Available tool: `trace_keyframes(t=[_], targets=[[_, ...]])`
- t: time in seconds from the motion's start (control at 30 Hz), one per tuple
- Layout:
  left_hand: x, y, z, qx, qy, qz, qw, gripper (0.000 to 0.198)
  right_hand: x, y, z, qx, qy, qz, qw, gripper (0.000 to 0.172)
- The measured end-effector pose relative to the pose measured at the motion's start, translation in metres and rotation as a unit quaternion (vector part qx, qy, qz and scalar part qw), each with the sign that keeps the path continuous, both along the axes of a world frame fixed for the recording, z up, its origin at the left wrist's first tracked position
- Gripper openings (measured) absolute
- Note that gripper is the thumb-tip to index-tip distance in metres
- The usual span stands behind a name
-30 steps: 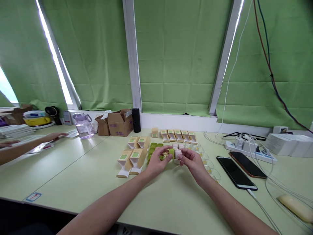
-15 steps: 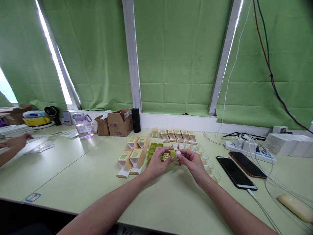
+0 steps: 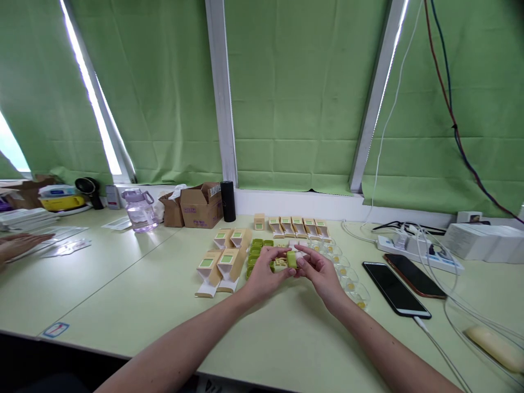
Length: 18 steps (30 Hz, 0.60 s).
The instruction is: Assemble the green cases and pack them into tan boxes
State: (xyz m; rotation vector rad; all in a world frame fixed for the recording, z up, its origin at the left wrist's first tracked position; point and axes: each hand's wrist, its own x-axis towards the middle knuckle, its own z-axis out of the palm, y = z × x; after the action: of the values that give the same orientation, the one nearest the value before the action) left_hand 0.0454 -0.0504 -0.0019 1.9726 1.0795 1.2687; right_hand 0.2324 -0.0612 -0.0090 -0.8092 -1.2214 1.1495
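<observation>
Both my hands meet over the pale green table, holding one small green case [image 3: 291,258] between them. My left hand [image 3: 265,270] pinches its left side, thumb on top. My right hand [image 3: 318,271] closes on its right side with fingertips curled around it. Just behind the hands lie several more green cases [image 3: 256,249] and a row of clear plastic trays [image 3: 347,274]. Tan cardboard boxes with green labels [image 3: 223,263] stand open to the left, and a further row of such boxes [image 3: 298,226] sits at the back.
Two phones [image 3: 395,286] and a white power strip [image 3: 417,252] with cables lie to the right. A purple water jug [image 3: 140,209], brown cartons [image 3: 200,205] and a black cylinder [image 3: 228,201] stand at the back left. Another person's hand [image 3: 18,243] rests at far left.
My hands have pressed the green case and the white piece closer together and sunk slightly toward the table. The other person's arm at far left has drawn back.
</observation>
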Motion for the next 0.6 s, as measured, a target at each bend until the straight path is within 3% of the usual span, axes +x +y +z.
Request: trace_keyframes(t=[0.17, 0.37, 0.6], targets=[[0.003, -0.002, 0.0, 0.077, 0.045, 0.01, 0.996, 0.057, -0.002, -0.001, 0.0, 0.004, 0.008, 0.0, 1.0, 0.057], [0.006, -0.006, -0.004, 0.227, 0.108, 0.09, 0.964, 0.064, -0.008, -0.002, -0.002, 0.0, 0.045, -0.012, 0.999, 0.057], [0.004, -0.009, -0.006, 0.243, 0.149, 0.085, 0.955, 0.051, -0.011, -0.005, -0.001, 0.002, 0.057, -0.008, 0.998, 0.053]])
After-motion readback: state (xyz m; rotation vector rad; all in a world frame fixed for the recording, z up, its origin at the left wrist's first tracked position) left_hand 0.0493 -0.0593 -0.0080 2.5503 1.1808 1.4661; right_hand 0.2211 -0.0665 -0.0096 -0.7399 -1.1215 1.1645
